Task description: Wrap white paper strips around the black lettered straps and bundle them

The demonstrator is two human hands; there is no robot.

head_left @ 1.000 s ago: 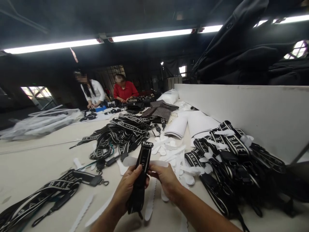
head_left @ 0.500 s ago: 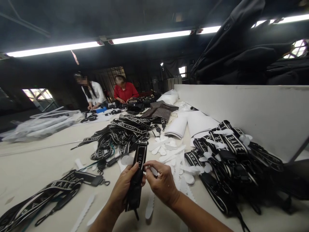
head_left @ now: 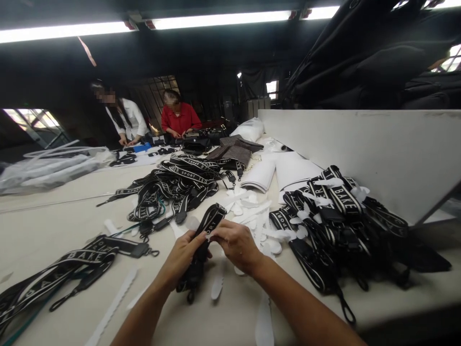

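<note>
At the left of the worktop (head_left: 54,226) a loose lettered strap (head_left: 72,264) lay flat. The left hand (head_left: 183,257) had its grip closed round the bundled lower part of a black folded strap (head_left: 212,218) — held just above the worktop, in front of the person. The right hand (head_left: 234,245) pinched the looped upper end between thumb and fingertips. Further right, a heap of straps (head_left: 334,211) lay beside white paper strips (head_left: 252,211).

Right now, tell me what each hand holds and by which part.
Both hold one black strap: the left hand wraps its bunched lower part, and the right hand pinches it just below the upper looped end.
</note>
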